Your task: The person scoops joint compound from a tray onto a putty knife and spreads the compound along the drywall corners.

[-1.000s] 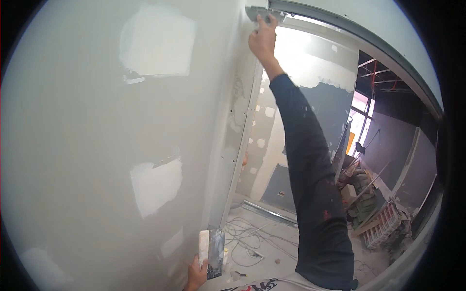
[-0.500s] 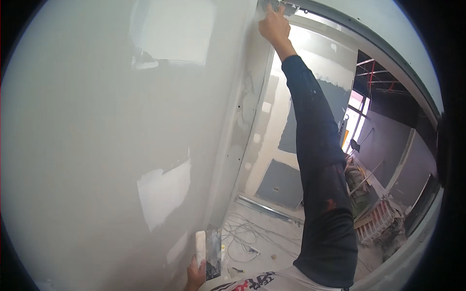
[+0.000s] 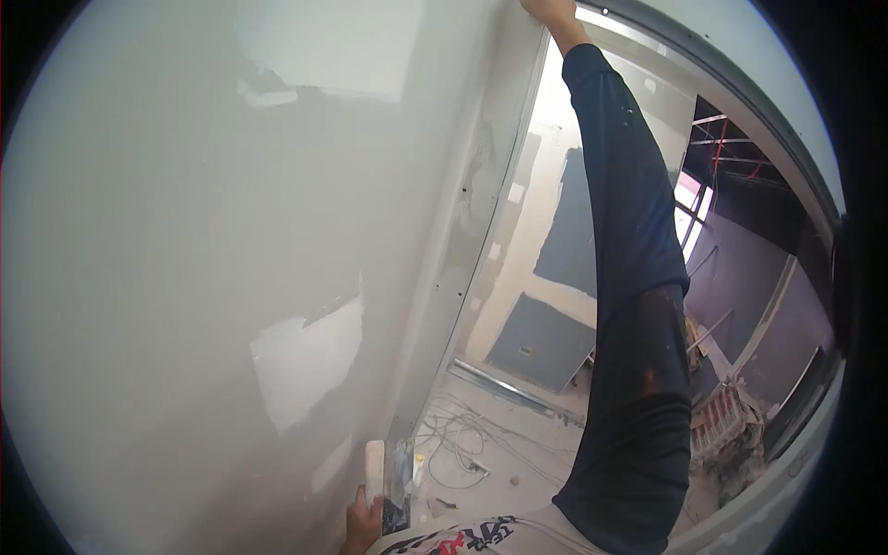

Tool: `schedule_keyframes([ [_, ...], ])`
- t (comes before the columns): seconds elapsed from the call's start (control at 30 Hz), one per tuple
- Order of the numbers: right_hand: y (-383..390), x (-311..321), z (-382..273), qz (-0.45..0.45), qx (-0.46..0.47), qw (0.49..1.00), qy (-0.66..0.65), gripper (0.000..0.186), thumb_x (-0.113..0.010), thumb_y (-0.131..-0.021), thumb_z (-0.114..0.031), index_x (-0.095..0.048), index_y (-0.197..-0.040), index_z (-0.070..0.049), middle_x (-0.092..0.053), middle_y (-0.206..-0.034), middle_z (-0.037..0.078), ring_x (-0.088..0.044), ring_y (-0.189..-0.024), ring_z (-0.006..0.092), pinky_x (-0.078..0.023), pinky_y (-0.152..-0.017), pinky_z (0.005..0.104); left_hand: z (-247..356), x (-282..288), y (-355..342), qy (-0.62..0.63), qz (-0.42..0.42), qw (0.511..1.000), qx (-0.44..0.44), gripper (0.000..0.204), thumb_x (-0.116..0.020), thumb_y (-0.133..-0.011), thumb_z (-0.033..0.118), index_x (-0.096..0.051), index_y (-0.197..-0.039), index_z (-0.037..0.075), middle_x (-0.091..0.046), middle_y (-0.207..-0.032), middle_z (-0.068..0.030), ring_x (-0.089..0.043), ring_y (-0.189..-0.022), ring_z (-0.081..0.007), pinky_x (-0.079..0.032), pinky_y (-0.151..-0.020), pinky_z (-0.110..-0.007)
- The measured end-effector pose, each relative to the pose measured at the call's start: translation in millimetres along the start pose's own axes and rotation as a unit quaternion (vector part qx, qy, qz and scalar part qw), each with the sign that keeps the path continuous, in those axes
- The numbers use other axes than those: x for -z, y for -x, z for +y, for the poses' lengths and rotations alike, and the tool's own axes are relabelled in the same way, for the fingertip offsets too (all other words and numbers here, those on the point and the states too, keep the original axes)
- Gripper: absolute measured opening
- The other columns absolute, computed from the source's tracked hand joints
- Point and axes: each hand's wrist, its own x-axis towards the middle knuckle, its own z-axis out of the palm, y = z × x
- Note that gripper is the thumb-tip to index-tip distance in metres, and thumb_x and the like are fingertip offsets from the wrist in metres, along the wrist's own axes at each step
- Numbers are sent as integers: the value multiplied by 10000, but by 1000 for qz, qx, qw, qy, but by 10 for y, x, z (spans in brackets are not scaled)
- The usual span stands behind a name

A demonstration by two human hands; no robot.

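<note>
Down low, my left hand is closed around the pale handle of a plastering trowel. Its grey blade is smeared with filler and stands beside the wall. My right hand reaches high to the top corner of the wall opening, its fingers cut off by the picture's upper edge. The putty knife it gripped a moment ago is out of sight now. The wall on the left is pale grey board with whiter patches of filler.
Right of the wall edge is a framed opening. Through it show loose cables on the floor, a metal track, a partly coated wall with dark grey panels, and a heap of materials at the right.
My right hand has moved up and slightly right, so its fingers and the putty knife have left the picture. The left hand with the trowel has shifted slightly left.
</note>
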Motion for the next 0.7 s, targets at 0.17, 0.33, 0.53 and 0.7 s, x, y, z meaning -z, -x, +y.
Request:
schedule_keyframes([
  [0.17,397,395,-762,-181,-176,963,-96,418,-575,-842,-66,-630,-1249,14,-587,-1345,308,-618,-1128,531,-530,-1000,525,84,96,27,31,3,999,12,340,-584,-1026,296,-577,-1172,-11,-695,-852,-276,-698,-820,-488,-530,-689,-529],
  [0.33,1263,818,-1178,-155,-215,960,-87,527,-584,-807,-2,-573,-1334,15,-415,-1543,291,-608,-1188,487,-525,-1013,516,13,30,-26,25,-36,999,17,339,-574,-1032,294,-577,-1179,-12,-689,-880,-290,-690,-849,-495,-527,-699,-535],
  [0.53,2098,1084,-1589,-177,-200,960,-82,619,-659,-831,-108,-543,-1438,-69,-379,-1552,256,-674,-1036,510,-578,-882,516,53,-26,15,13,-39,999,5,322,-570,-1033,282,-580,-1183,-2,-688,-887,-276,-690,-850,-491,-522,-696,-529],
  [0.7,2504,1311,-1987,-181,-214,955,-92,633,-645,-820,-15,-521,-1440,-26,-358,-1572,265,-693,-970,492,-594,-809,494,170,-23,36,19,-48,999,5,312,-568,-1038,287,-593,-1167,4,-682,-853,-253,-702,-798,-457,-526,-683,-497],
])
